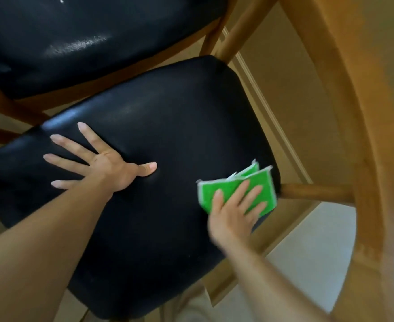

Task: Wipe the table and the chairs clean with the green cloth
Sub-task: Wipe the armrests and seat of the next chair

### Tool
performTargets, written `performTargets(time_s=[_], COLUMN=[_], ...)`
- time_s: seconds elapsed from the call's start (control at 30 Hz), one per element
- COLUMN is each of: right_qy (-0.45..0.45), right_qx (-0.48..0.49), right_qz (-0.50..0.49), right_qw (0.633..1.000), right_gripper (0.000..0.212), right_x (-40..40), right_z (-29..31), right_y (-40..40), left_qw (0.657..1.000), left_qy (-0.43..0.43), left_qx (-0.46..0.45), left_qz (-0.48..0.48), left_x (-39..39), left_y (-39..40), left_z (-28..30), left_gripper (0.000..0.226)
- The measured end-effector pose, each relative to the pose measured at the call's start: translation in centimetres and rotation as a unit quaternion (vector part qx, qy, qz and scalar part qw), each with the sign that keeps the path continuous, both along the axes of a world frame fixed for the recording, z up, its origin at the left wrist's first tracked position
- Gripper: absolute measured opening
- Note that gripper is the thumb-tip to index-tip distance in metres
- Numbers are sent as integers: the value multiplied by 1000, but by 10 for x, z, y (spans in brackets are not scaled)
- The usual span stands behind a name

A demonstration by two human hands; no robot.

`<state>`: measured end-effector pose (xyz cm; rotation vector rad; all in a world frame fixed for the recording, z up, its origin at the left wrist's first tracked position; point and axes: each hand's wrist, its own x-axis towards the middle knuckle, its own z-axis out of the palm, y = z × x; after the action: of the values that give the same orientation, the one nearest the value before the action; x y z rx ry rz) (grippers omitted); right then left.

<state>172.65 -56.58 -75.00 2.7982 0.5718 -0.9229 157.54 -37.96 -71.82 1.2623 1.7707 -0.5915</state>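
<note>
Right hand [232,211] flat on green cloth [228,185]; left hand [105,162] splayed

Two bare forearms reach in from the near edge, with no sleeves, watch, bracelets or rings visible on either. The left hand [109,166] is sharply seen, with slim fingers and short, pale, unpainted nails. The right hand [234,212] is blurred, so its nails cannot be made out. A strip of light beige clothing [191,303] shows at the near edge between the arms.
</note>
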Motion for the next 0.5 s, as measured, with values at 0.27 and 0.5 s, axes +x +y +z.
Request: performTargets(time_s=[0.27, 0.5], right_qy=[94, -37], right_qx=[3, 49], right_qz=[-111, -154], right_qw=[989, 986], right_gripper=[84, 72], right_x=[-82, 70], right_z=[4, -4], right_y=[-17, 37], left_qw=[999, 999], left_qy=[5, 10], left_qx=[32, 45], left_qz=[0, -12], left_x=[-1, -3], left_y=[-4, -5], left_z=[-5, -13], left_gripper=[157, 156])
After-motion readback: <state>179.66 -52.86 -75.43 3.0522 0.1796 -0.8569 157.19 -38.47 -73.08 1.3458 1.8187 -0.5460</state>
